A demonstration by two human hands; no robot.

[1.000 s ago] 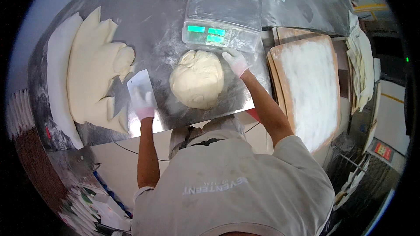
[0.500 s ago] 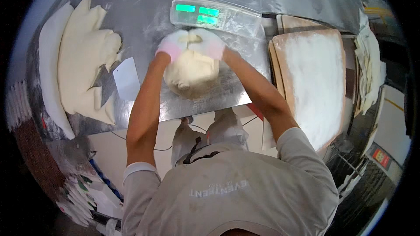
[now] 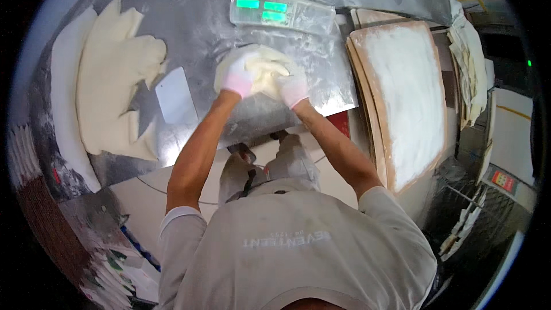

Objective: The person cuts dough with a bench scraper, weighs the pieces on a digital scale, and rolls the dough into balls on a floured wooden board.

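Both gloved hands are now on the dough lump [image 3: 261, 53], mid-table, near side of the scale [image 3: 313, 18]; a second ago the left hand [image 3: 238, 76] lay on the white scraper [image 3: 176, 96], which now lies untouched to the left. The lump's top, rounder then, shows folds between left and right hand [image 3: 294, 87], so this looks like handwork, tool aside. Fingers seem partly curled (white gloves, pale dough); cannot tell whether they pinch it.

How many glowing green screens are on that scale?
3: a left screen, an upper right screen and a lower right screen, all on the scale, beyond the dough.
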